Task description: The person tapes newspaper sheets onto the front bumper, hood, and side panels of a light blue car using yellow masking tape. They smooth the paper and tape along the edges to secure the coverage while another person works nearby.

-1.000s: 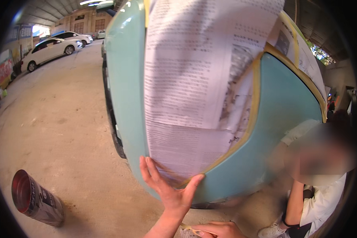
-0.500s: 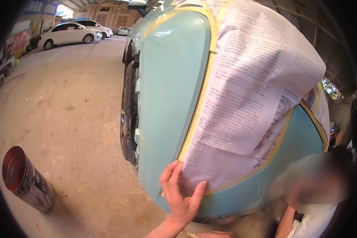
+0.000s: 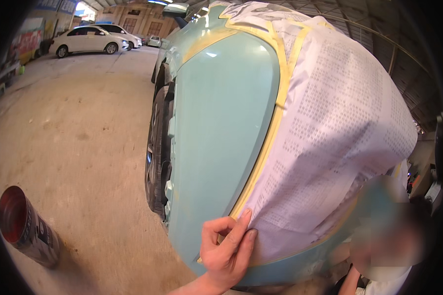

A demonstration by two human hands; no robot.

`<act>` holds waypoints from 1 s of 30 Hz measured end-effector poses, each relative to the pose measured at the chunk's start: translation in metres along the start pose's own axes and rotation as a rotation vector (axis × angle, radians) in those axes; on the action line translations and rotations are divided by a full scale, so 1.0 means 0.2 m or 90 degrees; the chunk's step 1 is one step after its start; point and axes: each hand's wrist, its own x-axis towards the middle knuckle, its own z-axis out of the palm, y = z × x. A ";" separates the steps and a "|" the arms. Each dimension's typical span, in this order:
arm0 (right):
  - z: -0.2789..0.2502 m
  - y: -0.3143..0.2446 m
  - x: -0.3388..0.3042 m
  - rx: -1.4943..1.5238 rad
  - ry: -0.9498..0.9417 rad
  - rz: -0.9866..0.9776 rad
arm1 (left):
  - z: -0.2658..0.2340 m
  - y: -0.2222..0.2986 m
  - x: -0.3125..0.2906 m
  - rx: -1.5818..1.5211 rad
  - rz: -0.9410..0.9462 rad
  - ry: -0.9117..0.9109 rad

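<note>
My left hand [image 3: 226,255] reaches up from the lower edge to the lower part of a pale green car body panel [image 3: 216,123]. Its fingers are bent and drawn together, index fingertip and thumb close to each other at the edge of a sheet of printed newspaper [image 3: 325,157]. The sheet covers the part beside the panel. A strip of yellow masking tape [image 3: 269,145] runs along the seam between panel and paper, just above my fingers. My right hand is out of view.
On the floor at the left stands an open, tall can [image 3: 32,236], reddish inside. A tyre [image 3: 157,157] shows beside the panel. Another person [image 3: 394,246] is low at the right, close to the car. White cars [image 3: 86,40] are parked at the back left.
My left hand has gone from spread fingers to fingers drawn together, a little further right on the paper's edge. My right hand, partly visible at the lower edge before, has left view.
</note>
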 end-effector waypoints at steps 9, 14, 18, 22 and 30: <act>-0.11 -0.26 0.04 0.051 0.089 -0.025 | 0.03 0.01 0.16 0.037 0.036 -0.136; -0.20 -0.45 -0.03 0.032 0.198 0.006 | 0.06 0.10 0.25 0.082 0.085 -0.056; -0.25 -0.56 -0.11 0.085 0.258 0.064 | 0.09 0.14 0.21 0.079 0.087 -0.103; -0.31 -0.66 -0.14 0.044 0.266 -0.003 | 0.07 0.16 0.21 0.140 0.119 -0.192; -0.62 -1.03 -0.05 -0.117 0.150 -0.097 | 0.07 0.13 0.17 0.160 0.094 -0.344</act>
